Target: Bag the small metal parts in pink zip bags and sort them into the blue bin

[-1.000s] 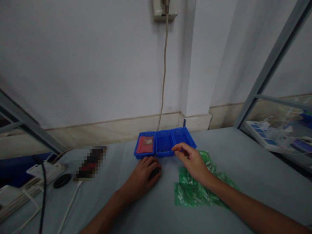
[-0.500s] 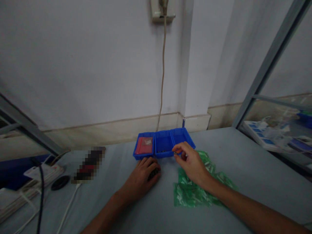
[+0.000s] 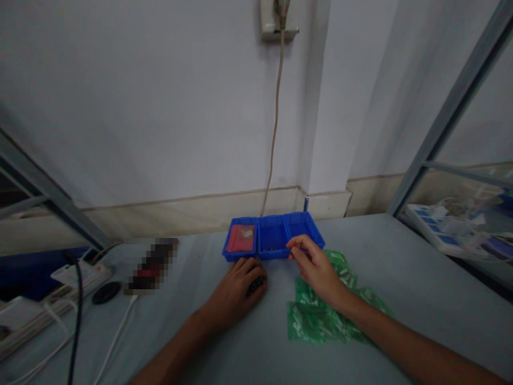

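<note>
My left hand (image 3: 238, 287) rests on the table just in front of the blue bins, its fingers curled round a dark, knobbly object (image 3: 255, 285) that is mostly hidden. My right hand (image 3: 315, 267) hovers by the front edge of the right blue bin (image 3: 306, 224), thumb and forefinger pinched; what is between them is too small to make out. A few tiny dark pieces lie in the middle blue bin (image 3: 273, 230). The left blue bin (image 3: 226, 251) holds a red-and-clear zip bag (image 3: 241, 238). Green plastic bags (image 3: 316, 323) lie under and beside my right forearm.
To the left are a pixelated phone-like object (image 3: 151, 267) with a white cable (image 3: 120, 334), a round black disc (image 3: 106, 293) and a power strip (image 3: 86, 280). Another power strip (image 3: 435, 230) sits at the right behind a metal frame post (image 3: 444, 109). A wall stands behind the bins.
The view has shifted slightly. My right thumb and forefinger have turned, and the small piece visible between them before is now hidden. My left hand stays in place.
</note>
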A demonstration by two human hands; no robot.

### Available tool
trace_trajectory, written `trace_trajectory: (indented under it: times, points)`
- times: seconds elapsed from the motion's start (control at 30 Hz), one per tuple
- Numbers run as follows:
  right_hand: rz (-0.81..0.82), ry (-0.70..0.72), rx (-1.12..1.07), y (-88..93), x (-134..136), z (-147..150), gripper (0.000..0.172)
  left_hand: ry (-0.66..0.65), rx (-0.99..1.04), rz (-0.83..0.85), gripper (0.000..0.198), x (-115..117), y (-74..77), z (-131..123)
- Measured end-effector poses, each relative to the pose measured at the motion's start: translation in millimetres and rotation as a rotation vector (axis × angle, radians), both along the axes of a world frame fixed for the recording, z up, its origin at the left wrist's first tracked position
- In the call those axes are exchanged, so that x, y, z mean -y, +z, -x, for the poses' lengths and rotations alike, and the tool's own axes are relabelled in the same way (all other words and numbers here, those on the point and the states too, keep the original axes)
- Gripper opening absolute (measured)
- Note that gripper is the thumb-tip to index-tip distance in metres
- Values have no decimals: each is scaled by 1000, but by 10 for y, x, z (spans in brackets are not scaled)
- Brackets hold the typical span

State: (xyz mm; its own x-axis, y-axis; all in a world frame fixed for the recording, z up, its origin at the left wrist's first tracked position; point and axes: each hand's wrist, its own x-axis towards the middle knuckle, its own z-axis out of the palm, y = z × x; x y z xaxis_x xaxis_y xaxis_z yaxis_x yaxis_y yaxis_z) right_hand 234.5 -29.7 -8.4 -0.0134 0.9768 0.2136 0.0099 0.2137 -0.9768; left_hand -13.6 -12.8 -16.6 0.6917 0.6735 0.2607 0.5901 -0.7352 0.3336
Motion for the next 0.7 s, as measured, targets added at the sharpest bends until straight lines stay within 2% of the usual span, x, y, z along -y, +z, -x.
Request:
trace_trajectory:
  times: [0.2,0.37,0.47,0.7]
  points:
    - [230,24,-273,48,-28,-9,38,-1,-2,-4,10,-11,0,-2]
    - [305,42,-498,73,-50,-44,46,-1,-3,4,10,-3,3,2]
    - [313,41,-524,88,-42,-40,46,0,-6,-2,10,-2,4,4]
    - [276,-42,-434,130,-11,1,44,-7,1,0,10,-1,3,9]
